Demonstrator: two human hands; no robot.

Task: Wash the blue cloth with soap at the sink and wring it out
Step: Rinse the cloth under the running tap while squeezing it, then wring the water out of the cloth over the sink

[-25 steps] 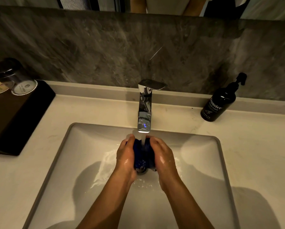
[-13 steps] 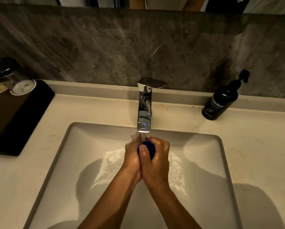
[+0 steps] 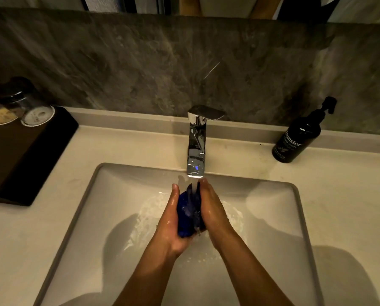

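Observation:
The blue cloth [image 3: 188,212] is bunched into a wet wad between my two palms, over the middle of the white sink basin [image 3: 272,217]. My left hand [image 3: 170,224] presses it from the left and my right hand [image 3: 213,210] from the right, fingers pointing toward the chrome faucet [image 3: 196,144]. Water runs from the spout straight onto the cloth and splashes into the basin. A black pump bottle of hand wash [image 3: 299,135] stands on the counter at the back right.
A black tray [image 3: 19,155] sits on the counter at the left, carrying two upturned glasses [image 3: 28,107]. Pale countertop [image 3: 343,195] surrounds the basin. A dark stone backsplash [image 3: 162,62] rises behind the faucet, with a mirror edge above.
My hands went from clasped tightly over the cloth to side by side with palms facing, so more of the blue cloth shows under the stream.

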